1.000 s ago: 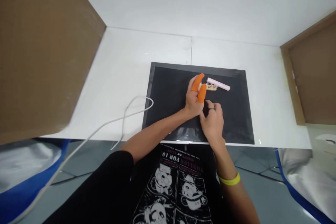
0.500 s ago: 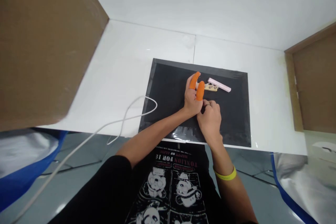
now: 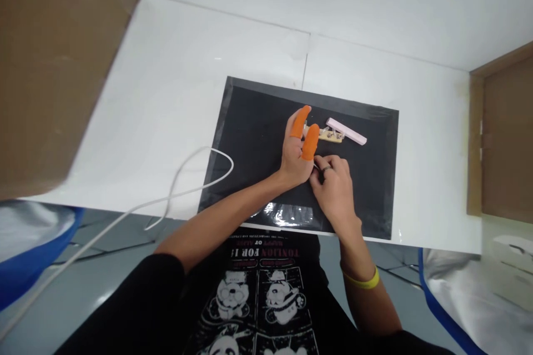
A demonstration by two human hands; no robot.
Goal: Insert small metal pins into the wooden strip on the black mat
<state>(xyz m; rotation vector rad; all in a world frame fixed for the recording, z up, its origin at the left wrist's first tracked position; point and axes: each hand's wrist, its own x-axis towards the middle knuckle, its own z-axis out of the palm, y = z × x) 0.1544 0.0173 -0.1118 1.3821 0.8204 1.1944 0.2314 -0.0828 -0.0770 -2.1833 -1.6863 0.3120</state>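
Observation:
My left hand (image 3: 296, 152) is over the black mat, with orange finger cots (image 3: 310, 143) on its thumb and index finger. Those two digits are parted, while the other fingers curl in around something I cannot make out. Just beyond the thumb lies a cream strip (image 3: 332, 136) carrying small clear pieces; its left end is partly hidden by the thumb. My right hand (image 3: 334, 183), wearing a dark ring, is closed, its fingertips meeting the left hand below the thumb. What they pinch is hidden. A pale pink bar (image 3: 347, 131) rests at an angle beside the strip.
The black mat (image 3: 258, 122) lies on a white table (image 3: 166, 94). A white cable (image 3: 183, 195) loops over the mat's left edge and runs off the table front. Brown cardboard panels (image 3: 62, 66) stand at left and right (image 3: 506, 138).
The view has shifted slightly, so the mat appears further left. Both hands stay together; the left sits a little further left of the strip, showing more of its clear pieces.

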